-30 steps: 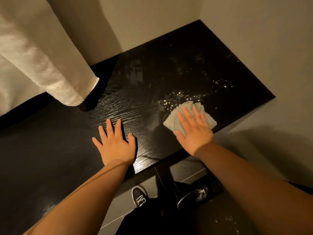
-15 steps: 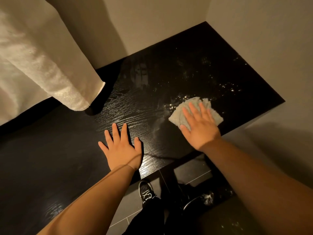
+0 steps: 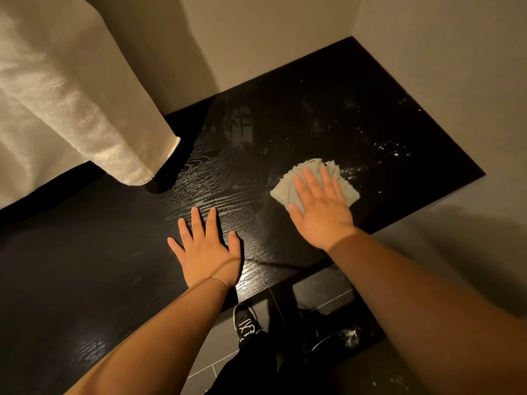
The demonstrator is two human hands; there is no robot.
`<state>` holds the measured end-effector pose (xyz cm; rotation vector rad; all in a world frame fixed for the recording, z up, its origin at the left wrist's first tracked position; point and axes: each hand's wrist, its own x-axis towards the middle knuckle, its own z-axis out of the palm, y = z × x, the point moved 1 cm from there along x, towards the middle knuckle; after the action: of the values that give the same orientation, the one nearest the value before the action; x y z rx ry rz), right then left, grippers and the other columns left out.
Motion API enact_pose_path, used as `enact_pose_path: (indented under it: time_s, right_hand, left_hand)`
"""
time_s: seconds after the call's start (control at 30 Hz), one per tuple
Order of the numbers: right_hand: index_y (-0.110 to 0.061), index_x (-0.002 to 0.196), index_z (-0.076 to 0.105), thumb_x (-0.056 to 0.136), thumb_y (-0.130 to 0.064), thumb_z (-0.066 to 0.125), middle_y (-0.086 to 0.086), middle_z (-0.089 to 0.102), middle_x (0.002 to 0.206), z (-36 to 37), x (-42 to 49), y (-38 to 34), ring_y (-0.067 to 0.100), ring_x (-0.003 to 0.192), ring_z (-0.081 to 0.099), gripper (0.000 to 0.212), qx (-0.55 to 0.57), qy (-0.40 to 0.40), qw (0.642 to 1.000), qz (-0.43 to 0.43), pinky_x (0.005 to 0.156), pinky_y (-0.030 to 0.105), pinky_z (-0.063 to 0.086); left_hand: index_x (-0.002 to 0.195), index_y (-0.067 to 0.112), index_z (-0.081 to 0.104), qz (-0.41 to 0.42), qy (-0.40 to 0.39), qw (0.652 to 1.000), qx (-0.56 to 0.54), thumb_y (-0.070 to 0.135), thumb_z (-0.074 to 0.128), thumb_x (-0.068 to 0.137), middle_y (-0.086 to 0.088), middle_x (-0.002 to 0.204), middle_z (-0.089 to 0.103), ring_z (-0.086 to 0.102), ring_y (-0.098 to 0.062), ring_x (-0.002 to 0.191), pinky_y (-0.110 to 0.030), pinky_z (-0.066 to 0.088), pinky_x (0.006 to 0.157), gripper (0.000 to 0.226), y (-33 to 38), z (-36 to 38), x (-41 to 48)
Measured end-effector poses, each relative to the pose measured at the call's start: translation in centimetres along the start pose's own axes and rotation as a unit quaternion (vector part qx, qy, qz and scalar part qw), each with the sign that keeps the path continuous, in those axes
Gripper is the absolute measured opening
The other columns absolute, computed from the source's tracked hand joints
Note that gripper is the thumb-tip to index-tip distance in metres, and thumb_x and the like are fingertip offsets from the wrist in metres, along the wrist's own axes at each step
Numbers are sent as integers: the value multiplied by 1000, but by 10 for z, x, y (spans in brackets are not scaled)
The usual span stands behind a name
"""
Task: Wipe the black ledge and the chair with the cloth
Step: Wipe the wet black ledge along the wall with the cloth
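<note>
Black wood-grain ledge (image 3: 233, 178) fills most of the view, set into a corner of beige wall (image 3: 271, 38). Grey-green cloth (image 3: 285, 188) lies flat on it, toward the right end and nearer the front edge than the wall. Right hand (image 3: 322, 209) sits palm-down on the cloth, fingers (image 3: 309, 181) straight and slightly spread, pressing, not gripping. Cloth edges show past the fingertips and on both sides of the hand. Left hand (image 3: 208, 249) is left of the cloth and apart from it, palm flat on bare ledge, fingers (image 3: 212, 220) straight and fanned, holding nothing. White specks (image 3: 393, 149) are scattered right of and behind the cloth, a few right at its far edge. A streaky sheen shows on the grain just left of the cloth. White towel (image 3: 85, 118) hangs well left of the cloth, lower end close over the ledge; can't tell if it touches. On the near side of the cloth, below the ledge: grey floor tiles (image 3: 319, 295), one black shoe (image 3: 244, 320) with white laces, a dark trouser leg (image 3: 256, 366).
</note>
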<state>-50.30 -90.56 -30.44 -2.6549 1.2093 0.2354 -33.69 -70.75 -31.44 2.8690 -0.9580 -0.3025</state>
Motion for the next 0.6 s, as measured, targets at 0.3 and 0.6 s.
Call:
enact_pose_path:
  time_s: [0.3,0.6]
  right_hand:
    - [-30,164,14,98,-65,20,-3,0,171,10,-9,-25,28,156,-16,75,-35,-25,974,-223,126,45,-11]
    - [-25,163,19,98,-61,25,6,5,172,12,-8,-54,38,156,-13,75,-3,4,991,-136,126,53,-3]
  left_hand:
    - [163,36,21,-1,-1,1000,5,61,29,99,0,176,5,-3,-33,161,-64,0,126,70,-2,3,1]
    - [164,36,22,-2,-4,1000,3,61,27,97,0,176,4,-3,-33,161,-64,-1,126,72,1,1,1]
